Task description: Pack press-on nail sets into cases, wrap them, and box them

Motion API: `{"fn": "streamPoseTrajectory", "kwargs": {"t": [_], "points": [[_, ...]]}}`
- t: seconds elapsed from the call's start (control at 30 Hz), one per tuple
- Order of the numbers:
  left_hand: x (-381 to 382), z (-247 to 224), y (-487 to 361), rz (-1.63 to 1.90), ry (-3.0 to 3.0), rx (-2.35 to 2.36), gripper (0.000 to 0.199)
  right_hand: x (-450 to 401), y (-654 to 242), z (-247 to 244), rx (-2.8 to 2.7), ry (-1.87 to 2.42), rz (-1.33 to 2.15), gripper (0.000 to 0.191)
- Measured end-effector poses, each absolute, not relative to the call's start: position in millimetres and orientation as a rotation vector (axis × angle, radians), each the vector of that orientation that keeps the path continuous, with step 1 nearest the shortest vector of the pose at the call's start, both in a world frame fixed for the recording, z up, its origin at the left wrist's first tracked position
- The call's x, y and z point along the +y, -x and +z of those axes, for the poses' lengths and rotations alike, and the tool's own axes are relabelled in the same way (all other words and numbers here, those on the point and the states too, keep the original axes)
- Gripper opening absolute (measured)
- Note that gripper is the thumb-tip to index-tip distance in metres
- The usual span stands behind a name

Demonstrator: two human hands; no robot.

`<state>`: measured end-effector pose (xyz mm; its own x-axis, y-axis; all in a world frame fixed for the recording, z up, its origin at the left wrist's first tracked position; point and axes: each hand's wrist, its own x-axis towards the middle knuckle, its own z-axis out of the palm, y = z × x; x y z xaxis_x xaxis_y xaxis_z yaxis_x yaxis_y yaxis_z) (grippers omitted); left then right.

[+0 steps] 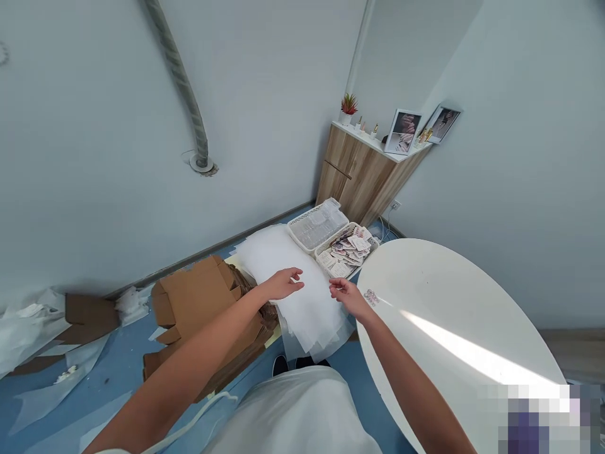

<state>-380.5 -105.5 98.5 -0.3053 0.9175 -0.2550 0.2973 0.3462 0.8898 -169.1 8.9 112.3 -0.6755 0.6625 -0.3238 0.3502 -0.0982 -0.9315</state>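
Observation:
My left hand [283, 284] is held over a stack of white translucent sheets [302, 309], its thumb and fingers apart with nothing between them. My right hand [348, 296] hovers by the edge of the round white table [435, 302], fingers loosely bent and no object visible in them. Just beyond it, a white basket [324, 257] holds a heap of small printed cards or packets [352, 247]. Beside that, a second white basket [293, 234] contains clear plastic boxes [321, 224]. A small cluster of shiny pinkish pieces [371, 297] lies on the table near my right wrist.
Flattened brown cardboard boxes [198, 299] are piled left of the sheets. Clear plastic wrapping [35, 328] and an open carton [89, 315] lie farther left on the blue floor. A wooden cabinet [359, 167] with picture frames [404, 131] stands in the corner, near a cable [389, 221].

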Motion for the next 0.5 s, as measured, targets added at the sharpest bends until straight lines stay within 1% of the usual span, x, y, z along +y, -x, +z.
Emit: {"fn": "streamPoseTrajectory", "kwargs": {"t": [0.13, 0.27, 0.4, 0.5], "points": [[-69.8, 111.6, 395.4, 0.952, -1.043, 1.721, 0.047, 66.5, 187.2, 119.1, -1.921, 1.179, 1.768, 0.035], [-21.8, 116.4, 411.3, 0.865, -1.04, 1.709, 0.049, 125.4, 211.5, 107.1, -1.859, 1.188, 1.729, 0.035], [40.8, 101.4, 431.6, 0.768, -1.054, 1.779, 0.053, 182.4, 237.6, 79.9, -1.935, 1.144, 1.623, 0.034], [86.5, 85.3, 445.3, 0.777, -1.033, 1.834, 0.053, 221.6, 260.6, 61.7, -2.132, 1.19, 1.396, 0.038]]}}
